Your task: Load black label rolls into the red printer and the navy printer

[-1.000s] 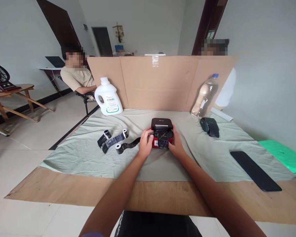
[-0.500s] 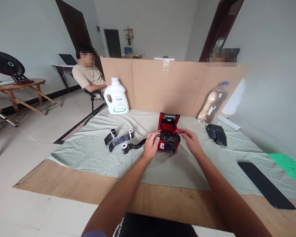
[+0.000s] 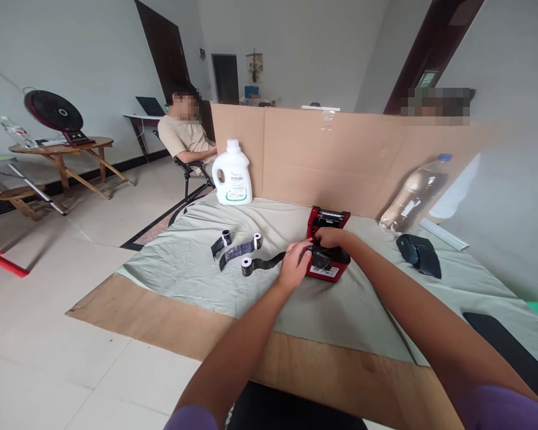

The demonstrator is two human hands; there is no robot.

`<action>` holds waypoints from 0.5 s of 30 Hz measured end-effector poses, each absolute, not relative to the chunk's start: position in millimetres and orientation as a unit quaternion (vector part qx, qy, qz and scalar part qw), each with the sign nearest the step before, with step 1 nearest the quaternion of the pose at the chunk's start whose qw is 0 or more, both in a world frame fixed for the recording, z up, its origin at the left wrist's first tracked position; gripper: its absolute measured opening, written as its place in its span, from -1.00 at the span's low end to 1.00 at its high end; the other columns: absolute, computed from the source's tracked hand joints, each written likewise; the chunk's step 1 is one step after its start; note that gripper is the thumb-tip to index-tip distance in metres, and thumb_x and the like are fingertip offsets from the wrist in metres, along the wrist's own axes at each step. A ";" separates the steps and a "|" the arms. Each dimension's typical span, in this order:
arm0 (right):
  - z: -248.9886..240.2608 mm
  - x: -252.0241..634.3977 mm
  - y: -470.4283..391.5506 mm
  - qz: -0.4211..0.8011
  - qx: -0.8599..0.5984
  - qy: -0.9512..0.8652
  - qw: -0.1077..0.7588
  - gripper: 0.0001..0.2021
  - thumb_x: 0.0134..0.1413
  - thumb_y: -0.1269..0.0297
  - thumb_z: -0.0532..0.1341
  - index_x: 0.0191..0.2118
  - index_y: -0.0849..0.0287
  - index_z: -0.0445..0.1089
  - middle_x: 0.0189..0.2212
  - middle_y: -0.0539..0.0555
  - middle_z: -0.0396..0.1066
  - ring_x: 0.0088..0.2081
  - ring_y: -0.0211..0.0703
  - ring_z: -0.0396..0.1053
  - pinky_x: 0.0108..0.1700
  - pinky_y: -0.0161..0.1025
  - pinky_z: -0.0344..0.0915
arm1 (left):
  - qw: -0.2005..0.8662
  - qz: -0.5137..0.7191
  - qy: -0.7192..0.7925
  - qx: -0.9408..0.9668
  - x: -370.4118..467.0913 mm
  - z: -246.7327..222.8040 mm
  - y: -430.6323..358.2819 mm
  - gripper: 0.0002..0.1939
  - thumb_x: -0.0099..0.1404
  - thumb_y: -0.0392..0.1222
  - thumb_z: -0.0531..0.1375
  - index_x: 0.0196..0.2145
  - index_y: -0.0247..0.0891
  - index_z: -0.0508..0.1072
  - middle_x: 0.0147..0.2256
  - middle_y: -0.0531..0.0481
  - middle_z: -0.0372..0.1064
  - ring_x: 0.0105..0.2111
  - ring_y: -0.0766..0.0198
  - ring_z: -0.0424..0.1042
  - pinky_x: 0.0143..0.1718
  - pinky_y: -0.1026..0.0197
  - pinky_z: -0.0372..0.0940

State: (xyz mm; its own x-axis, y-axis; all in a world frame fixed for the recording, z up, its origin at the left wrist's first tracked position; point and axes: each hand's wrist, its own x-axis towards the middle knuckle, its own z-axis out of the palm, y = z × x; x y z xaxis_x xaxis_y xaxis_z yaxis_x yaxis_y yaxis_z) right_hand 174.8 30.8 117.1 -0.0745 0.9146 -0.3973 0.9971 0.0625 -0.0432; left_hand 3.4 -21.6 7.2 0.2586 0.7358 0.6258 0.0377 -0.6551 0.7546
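A small red and black printer [image 3: 328,269] has its lid [image 3: 329,216] raised, and a dark marbled strip hangs over its front. My left hand [image 3: 295,263] is at the printer's left side, its fingers bent against the edge; whether they pinch anything is hidden. Over the opening is my right hand [image 3: 334,237], fingertips down inside and largely out of sight. A dark roll [image 3: 247,266] with its strip unrolled reaches toward my left hand. Two more dark rolls, one [image 3: 226,237] at the left and one [image 3: 257,241] beside it, lie partly unwound on the cloth.
Behind stands a cardboard panel [image 3: 323,155], with a white jug [image 3: 233,176] and a clear bottle [image 3: 415,194] before it. At right are a black device [image 3: 418,254] and a dark flat object [image 3: 506,343]. A seated person [image 3: 186,134] is at back left.
My right hand has moved from the printer's right side to over its opening. The printer has turned somewhat. The whole view has shifted, so things appear further right.
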 end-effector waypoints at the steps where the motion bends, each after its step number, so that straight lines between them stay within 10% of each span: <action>1: 117.8 175.4 28.7 -0.150 0.665 0.720 0.129 -0.67 -0.11 0.58 0.22 -0.17 0.26 0.57 -0.23 0.19 0.59 -0.22 0.00 0.51 -0.26 -0.27 0.33 | 0.320 0.549 0.266 0.725 3.4 7.7 -21.7 -0.73 0.48 -0.23 0.05 0.04 -0.16 0.47 0.10 -0.07 0.46 0.14 0.14 0.38 0.21 0.01 0.29; 8: 125.0 198.3 10.6 -0.146 0.666 0.731 -0.004 -0.67 0.02 0.59 0.16 -0.09 0.31 0.51 -0.17 0.26 0.58 -0.14 -0.05 0.50 -0.17 -0.27 0.33 | 0.327 0.554 0.259 0.720 4.8 8.9 -21.1 -0.72 0.48 -0.24 0.05 0.03 -0.16 0.48 0.11 -0.04 0.47 0.14 0.16 0.37 0.22 0.03 0.28; 15: 111.8 192.5 23.0 -0.143 0.686 0.707 0.095 -0.56 -0.04 0.52 0.27 0.02 0.19 0.52 -0.08 0.17 0.58 -0.04 0.04 0.51 -0.05 -0.22 0.38 | 0.333 0.553 0.258 0.719 4.4 8.4 -20.3 -0.72 0.49 -0.20 0.04 0.03 -0.16 0.48 0.11 -0.01 0.47 0.13 0.16 0.36 0.22 0.03 0.28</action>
State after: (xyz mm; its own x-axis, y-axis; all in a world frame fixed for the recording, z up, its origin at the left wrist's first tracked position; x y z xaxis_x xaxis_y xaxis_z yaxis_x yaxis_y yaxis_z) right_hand 192.5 23.0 111.8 -0.0413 0.9432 -0.3297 0.9972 0.0186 -0.0718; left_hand 4.4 -20.3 8.4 0.2553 0.7394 0.6230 0.0020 -0.6447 0.7644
